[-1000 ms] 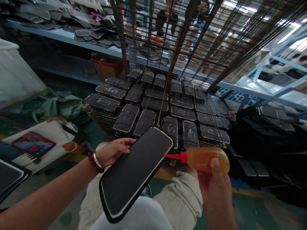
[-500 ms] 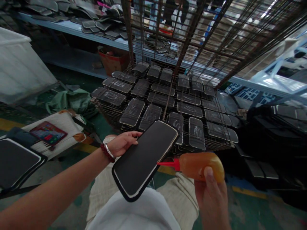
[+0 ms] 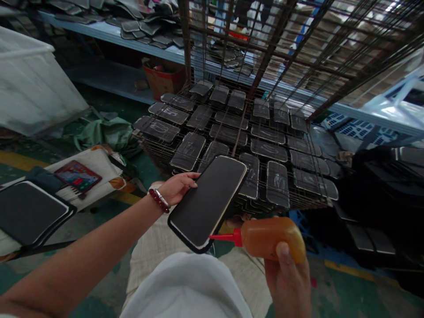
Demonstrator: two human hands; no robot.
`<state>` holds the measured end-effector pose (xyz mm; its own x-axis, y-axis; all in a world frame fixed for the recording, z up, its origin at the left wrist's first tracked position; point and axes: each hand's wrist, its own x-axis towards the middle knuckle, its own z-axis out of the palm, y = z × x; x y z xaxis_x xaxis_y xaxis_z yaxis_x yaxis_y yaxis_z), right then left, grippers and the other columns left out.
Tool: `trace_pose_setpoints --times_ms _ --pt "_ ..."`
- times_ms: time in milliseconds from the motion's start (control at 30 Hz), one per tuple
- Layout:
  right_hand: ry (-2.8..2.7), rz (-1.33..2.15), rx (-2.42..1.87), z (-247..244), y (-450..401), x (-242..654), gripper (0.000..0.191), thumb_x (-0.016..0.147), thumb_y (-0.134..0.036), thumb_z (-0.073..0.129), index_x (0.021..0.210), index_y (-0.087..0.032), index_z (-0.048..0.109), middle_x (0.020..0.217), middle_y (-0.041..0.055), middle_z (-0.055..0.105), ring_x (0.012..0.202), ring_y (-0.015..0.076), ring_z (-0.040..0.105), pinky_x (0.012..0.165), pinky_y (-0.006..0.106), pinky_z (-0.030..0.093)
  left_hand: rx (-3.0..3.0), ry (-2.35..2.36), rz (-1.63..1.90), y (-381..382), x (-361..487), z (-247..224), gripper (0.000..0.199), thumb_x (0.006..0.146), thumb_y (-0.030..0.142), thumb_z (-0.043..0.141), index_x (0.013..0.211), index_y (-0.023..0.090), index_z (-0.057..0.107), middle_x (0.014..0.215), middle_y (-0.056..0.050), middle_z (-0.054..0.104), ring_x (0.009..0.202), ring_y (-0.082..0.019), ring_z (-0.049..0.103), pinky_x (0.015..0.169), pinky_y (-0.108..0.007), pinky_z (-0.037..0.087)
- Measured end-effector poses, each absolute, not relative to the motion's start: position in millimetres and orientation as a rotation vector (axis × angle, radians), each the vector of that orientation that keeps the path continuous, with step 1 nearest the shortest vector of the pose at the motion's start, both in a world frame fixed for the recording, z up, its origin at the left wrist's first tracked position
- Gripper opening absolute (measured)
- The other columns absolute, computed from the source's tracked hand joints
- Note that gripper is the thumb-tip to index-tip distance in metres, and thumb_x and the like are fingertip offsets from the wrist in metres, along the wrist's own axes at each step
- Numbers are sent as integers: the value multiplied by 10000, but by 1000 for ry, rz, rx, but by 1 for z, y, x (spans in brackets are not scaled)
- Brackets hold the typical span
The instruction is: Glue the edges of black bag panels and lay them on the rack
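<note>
Wire rack (image 3: 270, 53) of pads (image 3: 277, 183); left hand (image 3: 179, 187) gripping black pad (image 3: 208, 203), right hand (image 3: 286, 278) grasping orange squeeze bottle (image 3: 271, 238)

Black pads (image 3: 187, 151) lie in rows on a wire drying rack (image 3: 270, 59) at 12 o'clock; more pile on a metal shelf (image 3: 109, 39) at 11 o'clock.
</note>
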<state>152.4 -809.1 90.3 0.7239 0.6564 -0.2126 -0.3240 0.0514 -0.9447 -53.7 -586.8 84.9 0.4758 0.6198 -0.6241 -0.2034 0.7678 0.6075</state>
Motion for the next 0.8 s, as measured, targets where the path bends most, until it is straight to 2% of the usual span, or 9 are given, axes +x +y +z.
trace_pose_setpoints --times_ms 167,333,500,800 --pt "-287 770 -1305 89 -806 154 546 722 -402 781 1196 -241 564 1191 84 588 1008 268 623 769 329 562 438 962 626 -581 -52 80 427 567 -53 581 960 109 625 802 -77 723 668 -217 697 615 -312 572" --pt "-232 662 -1321 104 -794 155 501 703 -419 809 1122 -225 615 1085 60 636 888 219 643 753 323 559 342 1034 796 -584 -46 79 359 604 -70 534 904 113 614 735 -57 711 629 -187 692 605 -282 576" --pt "-147 474 -1315 112 -785 161 400 731 -415 802 1031 -199 650 1080 46 635 922 181 618 778 274 532 235 1052 934 -600 -34 85 281 640 -83 498 800 112 622 691 -52 705 598 -157 676 580 -246 568" --pt "-238 395 -1261 99 -795 167 395 799 -328 761 1143 -201 615 1163 50 604 968 151 602 802 231 515 169 1063 951 -619 -21 87 242 718 -82 458 782 90 616 692 -69 704 579 -170 675 629 -315 585"
